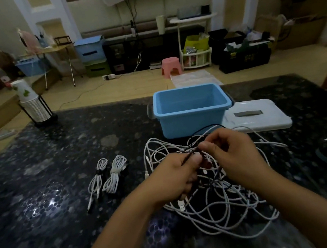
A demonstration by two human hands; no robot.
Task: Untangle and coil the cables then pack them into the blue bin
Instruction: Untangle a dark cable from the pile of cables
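both hands [205, 164] pinching black cable [191, 154]

The room was dim, with a muted, slightly grainy look throughout. A patch of glare sat on the glossy dark table [50, 203], left of the forearms, pointing to a light somewhere overhead. Shadows were soft and weak. Wide-angle distortion bowed the table edges and tilted the stack of paper cups [30, 99] at the left. The far clutter was soft and smeared, and the corners darkened noticeably.
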